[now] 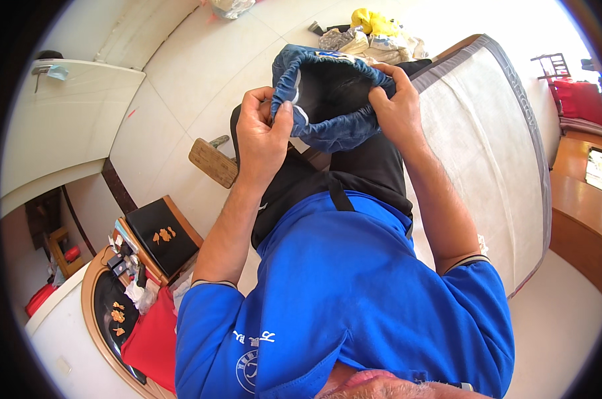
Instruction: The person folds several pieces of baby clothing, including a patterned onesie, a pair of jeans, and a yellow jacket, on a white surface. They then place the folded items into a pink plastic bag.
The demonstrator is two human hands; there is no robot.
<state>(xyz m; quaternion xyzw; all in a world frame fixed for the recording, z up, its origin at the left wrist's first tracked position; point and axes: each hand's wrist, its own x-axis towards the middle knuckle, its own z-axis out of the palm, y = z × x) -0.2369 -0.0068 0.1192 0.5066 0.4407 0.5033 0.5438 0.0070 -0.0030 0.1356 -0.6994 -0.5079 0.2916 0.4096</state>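
Observation:
A blue denim garment [338, 135] with a gathered elastic waistband is held up in front of me, over my black trousers. Its opening is stretched wide and shows a dark inside. My left hand [266, 119] pinches the band at the left side, thumb on top, beside a white edge. On the right side, my right hand [396, 102] grips the band between thumb and fingers. The lower part of the garment is hidden behind the band and hands.
A pile of clothes [376, 40] lies on the tiled floor beyond. A wooden stool [214, 162] stands left of my legs. To the right is a large pale mattress [480, 149] with a grey border. A black-topped cabinet [161, 237] and a red cloth [154, 339] are at lower left.

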